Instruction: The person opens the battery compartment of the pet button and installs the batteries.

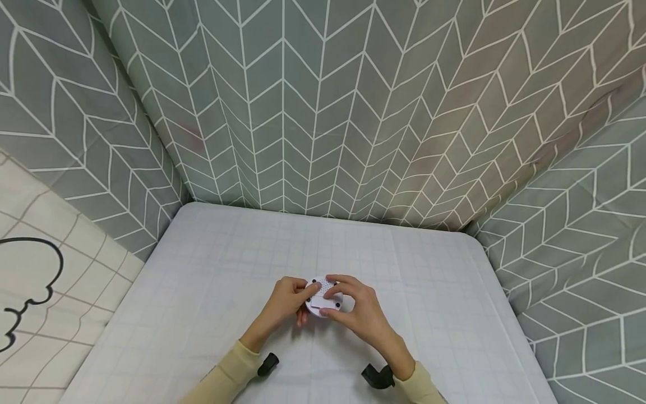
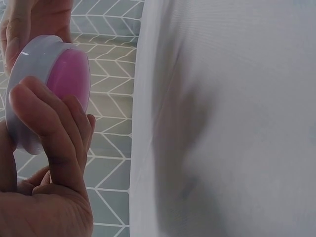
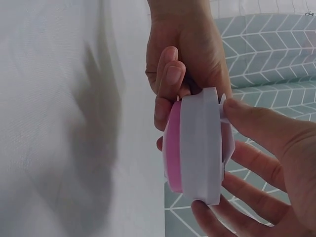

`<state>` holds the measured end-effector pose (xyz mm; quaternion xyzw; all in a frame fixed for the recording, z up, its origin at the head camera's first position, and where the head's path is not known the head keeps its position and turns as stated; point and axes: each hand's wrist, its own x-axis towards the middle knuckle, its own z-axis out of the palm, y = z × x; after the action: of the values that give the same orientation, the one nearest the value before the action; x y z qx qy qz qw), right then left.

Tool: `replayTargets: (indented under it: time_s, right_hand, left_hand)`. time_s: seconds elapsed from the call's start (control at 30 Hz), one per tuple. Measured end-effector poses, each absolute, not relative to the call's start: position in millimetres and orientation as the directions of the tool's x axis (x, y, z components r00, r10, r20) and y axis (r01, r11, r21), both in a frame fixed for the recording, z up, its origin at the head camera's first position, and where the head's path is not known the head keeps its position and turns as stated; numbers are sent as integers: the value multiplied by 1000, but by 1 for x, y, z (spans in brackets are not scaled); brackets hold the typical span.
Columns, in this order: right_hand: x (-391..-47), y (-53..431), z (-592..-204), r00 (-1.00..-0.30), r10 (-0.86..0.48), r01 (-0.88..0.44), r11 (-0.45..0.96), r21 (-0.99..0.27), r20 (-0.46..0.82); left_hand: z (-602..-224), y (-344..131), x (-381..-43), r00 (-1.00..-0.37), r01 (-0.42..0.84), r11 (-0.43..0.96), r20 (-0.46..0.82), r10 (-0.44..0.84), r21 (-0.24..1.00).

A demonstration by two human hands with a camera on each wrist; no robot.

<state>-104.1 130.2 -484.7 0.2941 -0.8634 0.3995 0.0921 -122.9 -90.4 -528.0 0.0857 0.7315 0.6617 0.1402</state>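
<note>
Left hand (image 1: 285, 297) gripping the round pink-and-white device (image 3: 200, 148) above the table (image 1: 227, 247), right hand (image 1: 367, 310) pinching its rear cover (image 1: 320, 303), I judge a slipped pinch could send the cover tumbling there.

I see the round device (image 3: 200, 148): white body, one pink face, black spots on the back. Sleeves (image 1: 224, 375) pale yellow, wrist mounts (image 1: 378, 376) black. Worktop (image 1: 242, 247) white, faintly gridded. Beyond its far edge, curtain (image 1: 303, 112) grey-green, white chevrons.
</note>
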Motion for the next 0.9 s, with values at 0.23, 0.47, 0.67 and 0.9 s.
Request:
replayTargets:
  time_s: [0.23,0.47,0.67,0.9]
  right_hand:
    - [-104,129,-483,-820,-446,-565,529,-633,359]
    - [-104,128,-483,-833,-440,-543,540,-643,334]
    - [-105,129,-483,-868,-415,-475,528,-704,274]
    - [-105,131,-484,-884,-410,-438,560,-703,224]
  left_hand:
    - [-529,-89,-123,-948,-48,103,-78,309,993]
    - [-530,-88,-124,-949,-39,115,-73,305,993]
    - [-529,-88,-123,-951,-49,113,-81,300,992]
    - [-529,-89,-122,-950,-51,125,-86,300,991]
